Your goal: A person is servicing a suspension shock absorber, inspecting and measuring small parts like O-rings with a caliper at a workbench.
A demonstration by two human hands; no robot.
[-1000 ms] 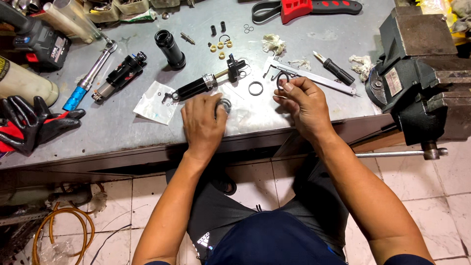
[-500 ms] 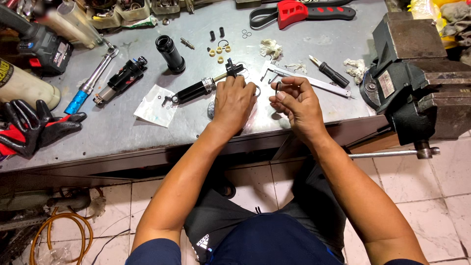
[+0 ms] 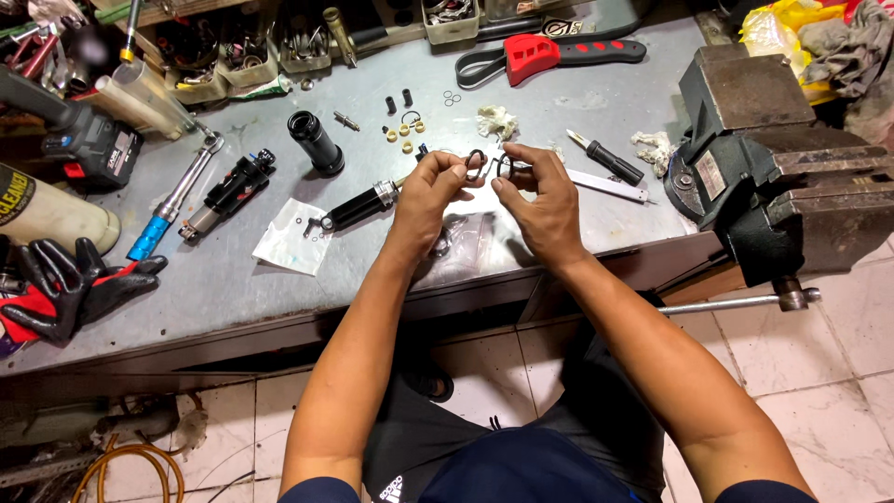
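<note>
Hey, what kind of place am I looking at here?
Likely a repair workshop: a metal workbench with a bench vise, a wrench and small parts, while both hands hold black rings.

A small clear plastic packet (image 3: pixel 291 248) is seen lying flat on the grey tabletop (image 3: pixel 186 289), left of centre. A pale cylindrical can with a dark label (image 3: pixel 37 207) lies at the left edge. A yellow bag (image 3: pixel 780 28), possibly plastic, sits at top right.

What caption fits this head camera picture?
Left hand and right hand each pinch a black ring above a grey workbench.
</note>
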